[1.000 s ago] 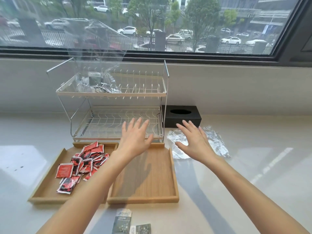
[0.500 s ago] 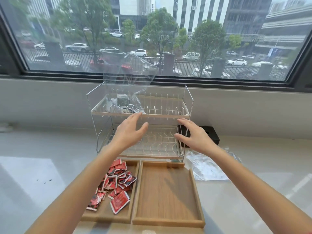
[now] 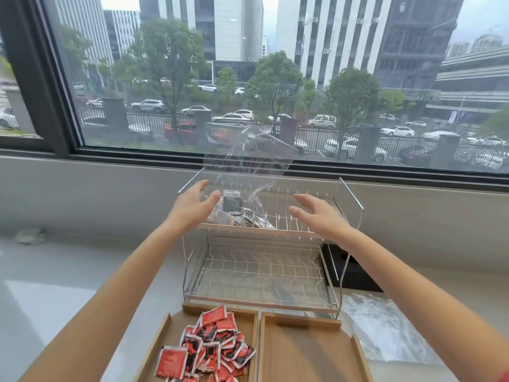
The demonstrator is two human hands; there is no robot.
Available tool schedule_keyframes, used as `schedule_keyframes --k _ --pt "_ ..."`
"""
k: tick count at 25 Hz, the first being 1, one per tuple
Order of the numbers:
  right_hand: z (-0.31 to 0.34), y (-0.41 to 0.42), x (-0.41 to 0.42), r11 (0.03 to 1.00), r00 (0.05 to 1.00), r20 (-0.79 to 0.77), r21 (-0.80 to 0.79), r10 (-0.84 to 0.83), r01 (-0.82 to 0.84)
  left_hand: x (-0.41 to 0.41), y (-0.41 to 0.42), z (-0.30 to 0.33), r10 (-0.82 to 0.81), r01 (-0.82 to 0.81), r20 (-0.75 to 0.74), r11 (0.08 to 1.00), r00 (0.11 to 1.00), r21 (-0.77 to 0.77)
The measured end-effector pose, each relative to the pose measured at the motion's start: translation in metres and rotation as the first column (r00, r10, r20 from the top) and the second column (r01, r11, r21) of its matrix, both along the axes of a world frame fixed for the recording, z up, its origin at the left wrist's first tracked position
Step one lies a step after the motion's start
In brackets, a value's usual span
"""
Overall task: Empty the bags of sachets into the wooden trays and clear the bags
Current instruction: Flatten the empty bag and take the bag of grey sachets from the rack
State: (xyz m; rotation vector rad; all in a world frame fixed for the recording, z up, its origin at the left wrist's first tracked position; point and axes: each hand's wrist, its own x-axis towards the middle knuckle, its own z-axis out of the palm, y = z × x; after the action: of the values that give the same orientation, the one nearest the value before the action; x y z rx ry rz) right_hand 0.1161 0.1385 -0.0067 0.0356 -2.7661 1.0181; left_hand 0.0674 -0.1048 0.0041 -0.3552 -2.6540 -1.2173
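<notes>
A clear plastic bag (image 3: pixel 248 166) with dark sachets (image 3: pixel 239 216) in its bottom stands on the top shelf of a wire rack (image 3: pixel 275 231). My left hand (image 3: pixel 192 206) is open, its fingers right beside the bag's left side. My right hand (image 3: pixel 316 215) is open over the same shelf, a little to the right of the bag. Two wooden trays lie in front of the rack: the left tray (image 3: pixel 170 326) holds several red sachets (image 3: pixel 212 346), the right tray (image 3: pixel 308 351) is bare. An empty clear bag (image 3: pixel 385 329) lies flat to the right of the trays.
The rack's lower shelf (image 3: pixel 261 274) holds nothing. A black box (image 3: pixel 349 268) sits behind the rack at the right. The white counter (image 3: pixel 55 285) runs along a grey sill and a large window.
Both hands have risen from above the trays to the rack's top shelf and now flank the bag. The view has tilted up, so the trays sit lower in the frame.
</notes>
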Motion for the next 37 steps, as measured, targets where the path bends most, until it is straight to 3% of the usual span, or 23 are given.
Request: schedule_keyframes --k 5,13,20,24,28,37 --pt "-0.002 -0.014 -0.048 0.999 0.999 0.052 -0.028 -0.016 0.017 -0.051 -0.002 -0.009 0.013 -0.013 0.079 1.0 0.997 0.001" --pt "-0.017 -0.035 -0.119 0.997 0.981 0.191 0.072 -0.016 0.002 -0.107 0.005 -0.038 0.02 -0.019 0.173 1.0 0.985 -0.013" --pt "-0.038 -0.051 -0.147 0.988 0.938 0.344 0.156 -0.037 -0.019 -0.139 0.008 -0.058 0.043 0.014 0.284 0.981 0.958 -0.194" --pt "-0.047 -0.049 -0.153 0.995 0.95 0.304 0.083 -0.07 0.047 -0.148 0.008 -0.065 0.149 -0.018 0.295 0.914 0.944 -0.405" --pt "-0.051 -0.048 -0.152 0.992 0.963 0.236 0.041 -0.13 0.124 -0.144 0.014 -0.064 0.212 -0.073 0.254 0.882 0.944 -0.465" --pt "-0.049 -0.051 -0.138 0.982 0.982 -0.032 -0.037 -0.188 0.187 -0.129 0.013 -0.061 0.152 -0.132 0.127 0.979 0.98 -0.153"
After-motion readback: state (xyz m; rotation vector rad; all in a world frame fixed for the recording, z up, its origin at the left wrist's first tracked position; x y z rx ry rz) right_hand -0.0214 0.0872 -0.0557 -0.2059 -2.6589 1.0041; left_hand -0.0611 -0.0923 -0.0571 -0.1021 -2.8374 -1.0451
